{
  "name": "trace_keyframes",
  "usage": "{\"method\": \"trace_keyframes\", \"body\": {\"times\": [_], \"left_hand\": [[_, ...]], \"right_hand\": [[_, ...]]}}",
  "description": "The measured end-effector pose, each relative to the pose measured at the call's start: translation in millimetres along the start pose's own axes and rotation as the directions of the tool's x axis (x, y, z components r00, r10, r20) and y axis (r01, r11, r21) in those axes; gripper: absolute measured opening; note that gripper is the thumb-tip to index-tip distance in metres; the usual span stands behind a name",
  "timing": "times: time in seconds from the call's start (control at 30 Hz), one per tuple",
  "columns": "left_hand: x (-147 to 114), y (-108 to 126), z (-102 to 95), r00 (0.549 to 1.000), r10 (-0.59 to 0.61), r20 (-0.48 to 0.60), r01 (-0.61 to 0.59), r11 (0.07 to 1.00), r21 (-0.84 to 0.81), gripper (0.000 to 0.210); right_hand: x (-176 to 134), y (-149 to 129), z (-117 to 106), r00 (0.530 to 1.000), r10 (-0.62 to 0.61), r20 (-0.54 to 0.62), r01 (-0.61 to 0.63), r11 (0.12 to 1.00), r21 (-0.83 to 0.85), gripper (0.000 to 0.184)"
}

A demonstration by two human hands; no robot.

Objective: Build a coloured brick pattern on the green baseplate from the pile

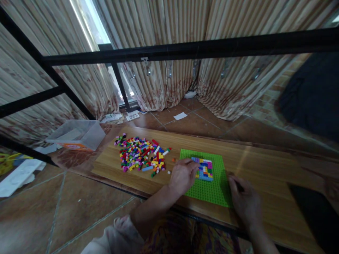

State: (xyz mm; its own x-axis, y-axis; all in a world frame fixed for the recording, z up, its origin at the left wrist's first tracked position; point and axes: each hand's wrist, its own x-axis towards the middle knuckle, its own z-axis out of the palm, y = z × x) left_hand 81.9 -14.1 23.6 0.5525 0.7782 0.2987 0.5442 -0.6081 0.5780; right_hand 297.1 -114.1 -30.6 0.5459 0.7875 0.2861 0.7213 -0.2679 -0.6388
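A green studded baseplate (218, 190) lies on the wooden board, bearing a flat, roughly square patch of multicoloured toy bricks (205, 169). Over the left side of this patch is my left hand (184, 175), its fingers pinched together at the bricks. Whatever sits between those fingertips is hidden. My right hand (245, 198) is closed, with curled fingers beside the baseplate's right edge. I cannot make out what it holds, if anything. A heap of loose toy bricks (139, 153) spreads out to the left, with an orange brick (173, 160) and a white brick (168, 172) nearer my left hand.
The long wooden board (254, 158) carries a dark flat object (312, 208) at its right. At the left end stands a clear plastic box (90, 135). A black metal frame (169, 53) crosses in front of striped curtains (169, 24). Papers (180, 115) lie on the tiled floor.
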Motion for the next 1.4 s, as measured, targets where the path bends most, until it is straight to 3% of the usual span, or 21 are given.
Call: {"method": "trace_keyframes", "body": {"times": [0.37, 0.93, 1.4], "left_hand": [[22, 17, 17.1, 0.996, -0.081, 0.032, 0.076, 0.988, 0.134, 0.022], [28, 24, 9.4, 0.987, -0.144, 0.071, 0.130, 0.977, 0.169, 0.026], [25, 27, 22.0, 0.983, -0.179, -0.050, 0.185, 0.969, 0.162, 0.017]], "right_hand": [[0, -1, 0, 1.000, -0.023, -0.006, 0.024, 0.997, 0.076, 0.047], [0, -4, -1, 1.000, -0.014, -0.014, 0.015, 0.998, 0.059, 0.045], [0, -3, 0, 0.998, -0.053, -0.026, 0.054, 0.997, 0.059, 0.044]]}}
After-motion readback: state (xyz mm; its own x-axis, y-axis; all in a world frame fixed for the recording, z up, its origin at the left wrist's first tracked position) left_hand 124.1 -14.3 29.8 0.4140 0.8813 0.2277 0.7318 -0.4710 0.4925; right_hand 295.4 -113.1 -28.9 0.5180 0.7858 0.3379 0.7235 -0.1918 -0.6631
